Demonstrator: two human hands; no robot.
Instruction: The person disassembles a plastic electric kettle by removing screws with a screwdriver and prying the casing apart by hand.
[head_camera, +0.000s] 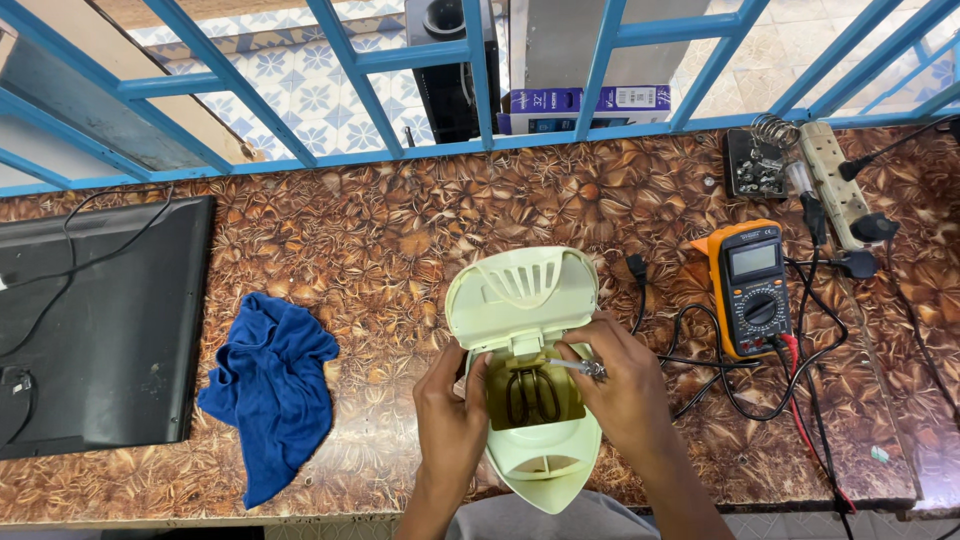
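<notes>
Looking down, we see a pale green electric kettle (535, 400) near the front edge of the patterned worktop (400, 230), its hinged lid (522, 295) thrown back and the heating coil (532, 393) showing inside. The left hand (452, 405) wraps the kettle's left wall, fingers curled close around the rim. The right hand (625, 385) rests on the right rim, fingers pinched shut on a thin metal tool (578, 368) whose tip reaches into the opening.

We judge the kettle light, a stiff but thin plastic shell, smooth enough to slide on the worktop; the body walls seem the sound place to grip, while the open lid and its hinge look easy to strain.

A blue cloth (272, 390) lies well apart to the left, beside a dark flat screen (100, 330). To the right, an orange multimeter (752, 285) and its tangled leads (720, 370) lie near the right hand, so room is tighter there. The front edge runs just below the kettle
</notes>
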